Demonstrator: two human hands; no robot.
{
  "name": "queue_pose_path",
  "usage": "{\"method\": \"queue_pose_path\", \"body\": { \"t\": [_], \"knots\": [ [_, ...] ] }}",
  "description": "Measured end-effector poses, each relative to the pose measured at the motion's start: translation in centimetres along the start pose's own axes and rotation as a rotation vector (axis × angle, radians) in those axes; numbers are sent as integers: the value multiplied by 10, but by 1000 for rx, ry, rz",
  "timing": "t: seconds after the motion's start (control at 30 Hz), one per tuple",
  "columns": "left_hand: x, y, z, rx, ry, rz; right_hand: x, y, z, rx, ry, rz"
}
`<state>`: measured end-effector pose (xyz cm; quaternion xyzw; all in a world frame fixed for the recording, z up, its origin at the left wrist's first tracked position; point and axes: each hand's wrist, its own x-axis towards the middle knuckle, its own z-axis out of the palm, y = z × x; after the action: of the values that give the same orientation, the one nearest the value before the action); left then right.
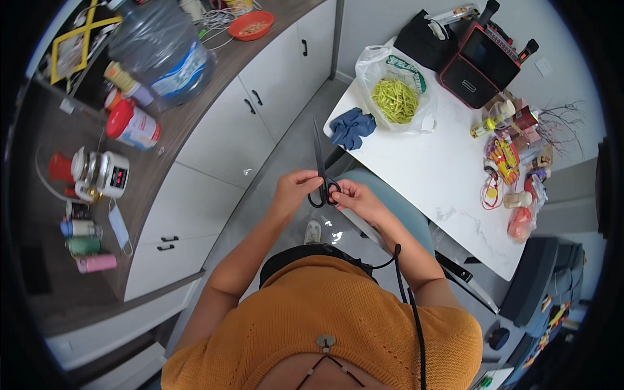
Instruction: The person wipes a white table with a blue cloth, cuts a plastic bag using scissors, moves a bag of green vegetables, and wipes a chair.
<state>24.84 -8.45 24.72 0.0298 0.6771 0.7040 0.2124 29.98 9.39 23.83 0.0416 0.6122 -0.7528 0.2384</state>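
Scissors (321, 170) held at the handles by both hands, blades shut, pointing away from the body.
Left hand (294, 188) and right hand (356, 199) grasp the loops; a slipping grip could drop the point floorward, toward the foot below.

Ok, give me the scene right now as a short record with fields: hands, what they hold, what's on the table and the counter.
left hand: holds one handle loop of the black scissors
right hand: holds the other handle loop
scissors: blades together, pointing away from the person, held in the air between the counter and the table
white table: clear bag of green beans, blue cloth, black and red device, small bottles and packets along the far edge
counter: big water bottle, red-lidded jar, orange bowl
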Motion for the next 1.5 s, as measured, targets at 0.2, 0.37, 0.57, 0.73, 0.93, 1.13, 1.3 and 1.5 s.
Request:
{"method": "queue_pose_path", "body": {
  "t": [0.2, 0.37, 0.57, 0.73, 0.93, 1.13, 1.3, 1.5],
  "knots": [
    [64, 7, 3, 8, -215, -18, 30, -21, -18, -8, 193, 7],
    [114, 15, 3, 91, -424, 25, 42, -28, -17, 131, 421, 21],
    [184, 33, -24, 159, -638, 36, 55, -30, -12, 452, 877, -126],
    [238, 41, -33, 201, -662, -15, 65, -16, -28, 556, 1227, -367],
    [290, 20, -8, 134, -511, 28, 78, -23, -52, 572, 1366, -291],
    [327, 29, 42, 275, -405, 2, 81, -11, -113, 858, 1272, -409],
    [383, 8, 70, 143, -419, -39, 79, -26, -158, 953, 1189, -544],
    [384, 12, 90, 30, -620, -100, 92, -42, -172, 819, 1162, -653]
  ]
}}
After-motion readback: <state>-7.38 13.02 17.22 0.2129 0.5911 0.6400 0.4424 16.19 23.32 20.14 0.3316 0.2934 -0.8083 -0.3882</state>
